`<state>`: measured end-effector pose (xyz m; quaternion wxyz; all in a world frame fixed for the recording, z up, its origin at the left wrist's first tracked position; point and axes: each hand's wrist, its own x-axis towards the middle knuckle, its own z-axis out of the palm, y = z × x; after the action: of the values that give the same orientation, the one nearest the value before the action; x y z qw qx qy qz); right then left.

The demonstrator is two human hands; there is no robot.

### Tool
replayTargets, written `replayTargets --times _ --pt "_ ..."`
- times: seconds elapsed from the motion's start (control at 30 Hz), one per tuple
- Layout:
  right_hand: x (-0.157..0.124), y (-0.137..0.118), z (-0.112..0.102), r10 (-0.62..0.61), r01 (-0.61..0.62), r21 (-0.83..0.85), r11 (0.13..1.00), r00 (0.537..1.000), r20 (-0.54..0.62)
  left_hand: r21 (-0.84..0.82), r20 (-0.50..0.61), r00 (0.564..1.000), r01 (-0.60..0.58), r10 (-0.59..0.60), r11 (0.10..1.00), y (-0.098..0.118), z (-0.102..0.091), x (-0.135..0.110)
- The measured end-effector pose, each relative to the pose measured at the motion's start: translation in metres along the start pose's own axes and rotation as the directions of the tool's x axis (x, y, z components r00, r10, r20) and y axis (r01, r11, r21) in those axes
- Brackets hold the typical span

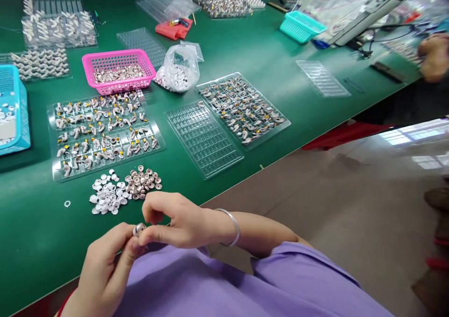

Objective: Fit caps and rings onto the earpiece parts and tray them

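In the head view, my left hand (108, 261) pinches a small round silvery cap-like part (139, 229) between thumb and forefinger, low over the table's front edge. My right hand (175, 221) meets it from the right, its thumb against the part and its forefinger curled close by; the exact contact is partly hidden. Just beyond the fingers lie a pile of white round caps (108, 195) and a pile of champagne-coloured round caps with holes (143, 181). Behind these, a clear tray (56, 167) holds grey curved pieces with yellow tabs.
A pink basket (117, 55) of small parts stands beside a plastic bag (180, 67) of white pieces. An unfilled clear tray (206, 141) adjoins another filled tray (245, 106). A blue basket (23, 116) is at left, a turquoise one (301, 26) farther back. Another person's hand (435, 57) shows at right.
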<state>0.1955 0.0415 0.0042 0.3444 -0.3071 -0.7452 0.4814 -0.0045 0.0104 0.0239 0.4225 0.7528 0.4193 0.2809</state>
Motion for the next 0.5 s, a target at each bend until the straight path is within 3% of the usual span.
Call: replayTargets --times 0.07,0.2,0.37,0.5 --pt "0.001 0.001 0.001 -0.059 0.064 0.043 0.997 0.994 -0.092 -0.143 0.020 0.994 0.108 -0.107 0.984 0.000 0.000 0.000" --pt "0.002 0.003 0.004 -0.148 0.164 0.107 0.981 0.978 -0.145 -0.357 0.054 0.965 0.260 -0.258 0.897 -0.002 0.001 -0.001" --pt "0.002 0.005 0.007 -0.056 0.093 0.215 0.972 0.984 -0.171 -0.461 0.075 0.940 0.327 -0.331 0.825 -0.005 0.005 0.000" --pt "0.002 0.008 0.013 0.087 -0.010 0.391 0.920 0.980 -0.179 -0.509 0.094 0.917 0.380 -0.388 0.773 -0.005 0.007 0.001"
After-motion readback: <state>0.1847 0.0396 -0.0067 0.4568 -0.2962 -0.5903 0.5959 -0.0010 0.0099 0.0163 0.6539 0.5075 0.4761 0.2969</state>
